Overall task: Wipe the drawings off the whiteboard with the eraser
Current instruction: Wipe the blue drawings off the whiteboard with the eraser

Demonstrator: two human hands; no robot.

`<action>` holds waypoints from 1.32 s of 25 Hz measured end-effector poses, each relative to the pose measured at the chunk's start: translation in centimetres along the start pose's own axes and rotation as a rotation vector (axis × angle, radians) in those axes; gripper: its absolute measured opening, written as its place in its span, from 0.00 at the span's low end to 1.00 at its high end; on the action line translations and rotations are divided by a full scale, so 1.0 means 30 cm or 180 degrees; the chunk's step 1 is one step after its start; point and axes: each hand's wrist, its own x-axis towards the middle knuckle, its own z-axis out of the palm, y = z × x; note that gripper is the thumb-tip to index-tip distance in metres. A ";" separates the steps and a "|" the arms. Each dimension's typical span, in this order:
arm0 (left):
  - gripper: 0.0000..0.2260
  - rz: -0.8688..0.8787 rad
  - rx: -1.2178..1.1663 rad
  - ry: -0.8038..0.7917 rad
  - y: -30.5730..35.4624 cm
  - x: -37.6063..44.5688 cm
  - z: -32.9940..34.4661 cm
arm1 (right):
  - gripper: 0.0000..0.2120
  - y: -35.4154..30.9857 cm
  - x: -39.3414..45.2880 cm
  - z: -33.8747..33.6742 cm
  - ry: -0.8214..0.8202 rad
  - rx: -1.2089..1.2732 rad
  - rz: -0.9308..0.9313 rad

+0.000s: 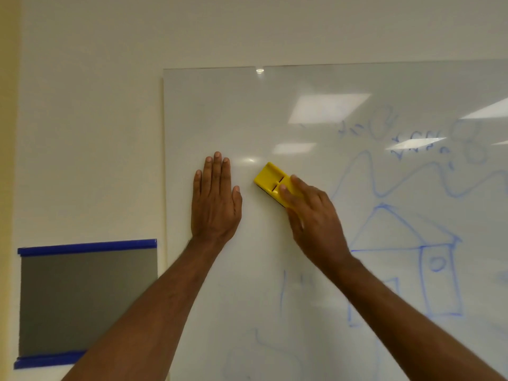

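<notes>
Pressing a yellow eraser (273,182) to the whiteboard (220,105), the right hand (310,213) curls its fingers over it at centre; the left hand (215,199) lies flat, fingers spread, at nine o'clock. Blue drawings (398,243) remain from one to five o'clock. A loose grip or light pressure could smear them.

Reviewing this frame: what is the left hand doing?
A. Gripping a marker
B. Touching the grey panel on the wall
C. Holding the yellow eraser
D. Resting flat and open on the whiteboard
D: the left hand lies open with fingers spread flat on a clean part of the whiteboard, while the right hand holds the yellow eraser.
</notes>
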 end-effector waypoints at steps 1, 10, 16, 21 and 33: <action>0.28 -0.0002 -0.0004 -0.0001 0.000 -0.001 0.001 | 0.21 0.032 0.041 -0.010 -0.0027 -0.0048 -0.0103; 0.28 0.0024 -0.0039 0.0028 0.001 -0.004 0.006 | 0.23 0.060 0.297 0.001 0.0280 0.0054 0.0689; 0.27 0.0014 0.0002 0.0053 0.002 -0.005 0.000 | 0.21 0.014 0.029 0.013 -0.0146 -0.0072 -0.0457; 0.28 0.0002 -0.0072 0.0060 0.000 -0.007 0.001 | 0.23 0.257 0.331 -0.072 0.0330 -0.0190 0.0785; 0.28 0.0018 -0.0001 0.0000 0.007 -0.005 -0.005 | 0.20 0.057 0.073 -0.031 -0.0122 -0.0065 -0.0121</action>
